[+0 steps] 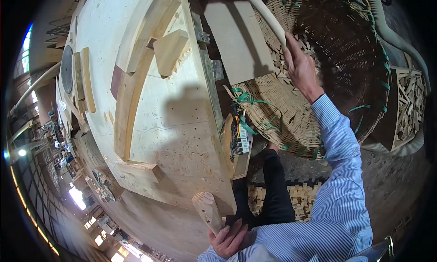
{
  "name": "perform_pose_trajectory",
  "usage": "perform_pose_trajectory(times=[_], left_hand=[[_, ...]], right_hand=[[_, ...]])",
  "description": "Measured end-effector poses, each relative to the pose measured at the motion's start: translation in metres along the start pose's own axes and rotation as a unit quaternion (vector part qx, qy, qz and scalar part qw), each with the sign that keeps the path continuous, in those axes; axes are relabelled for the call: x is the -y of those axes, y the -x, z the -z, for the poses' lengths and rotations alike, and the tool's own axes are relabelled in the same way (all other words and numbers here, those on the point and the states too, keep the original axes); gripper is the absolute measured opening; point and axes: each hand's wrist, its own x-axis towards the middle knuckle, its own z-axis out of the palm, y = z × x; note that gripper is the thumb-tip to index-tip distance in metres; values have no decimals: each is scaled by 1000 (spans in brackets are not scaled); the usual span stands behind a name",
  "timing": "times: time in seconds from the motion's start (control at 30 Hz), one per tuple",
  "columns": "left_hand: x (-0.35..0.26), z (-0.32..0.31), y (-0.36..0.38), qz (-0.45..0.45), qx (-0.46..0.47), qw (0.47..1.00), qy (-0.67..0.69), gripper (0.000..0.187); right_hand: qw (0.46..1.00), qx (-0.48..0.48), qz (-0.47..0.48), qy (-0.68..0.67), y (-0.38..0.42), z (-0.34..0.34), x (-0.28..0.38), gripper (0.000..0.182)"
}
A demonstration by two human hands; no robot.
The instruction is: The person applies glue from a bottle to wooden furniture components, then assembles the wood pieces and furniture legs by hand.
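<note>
My left hand point(229, 239) is low in the view, fingers wrapped around the lower end of a short pale wooden piece point(208, 212). That piece tilts up beside the corner of a pale board tabletop point(186, 139). At upper right my right hand point(301, 71) is closed on the end of a long, smooth, curved wooden piece point(264, 12), whose far end runs out of the top of the view. Below that hand is a large wicker basket point(291, 103) with green ties and wood offcuts inside.
Curved wooden parts point(132, 93) and a wooden block point(169, 52) sit on the tabletop. A flat panel point(236, 39) stands by the basket. Wires and connectors point(241, 137) hang at the table edge. A box of offcuts point(409, 103) and a ribbed hose point(389, 30) are at far right.
</note>
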Motion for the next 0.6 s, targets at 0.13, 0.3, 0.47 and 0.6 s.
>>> perform_pose_trajectory(times=[0.13, 0.3, 0.47, 0.6], left_hand=[[3, -1, 1, -26, -25, 999, -22, 24], [0, -4, 1, -12, -32, 999, -25, 19], [4, -10, 40, 82, 75, 990, 86, 33], [4, -6, 54, 204, 185, 937, 214, 42]], right_hand=[[999, -17, 32, 3, -28, -12, 1, 41], [997, -51, 55, 35, -102, -69, -2, 42], [996, -29, 10, 80, -179, -93, 28, 38], [992, -39, 19, 115, -225, -126, 15, 31]])
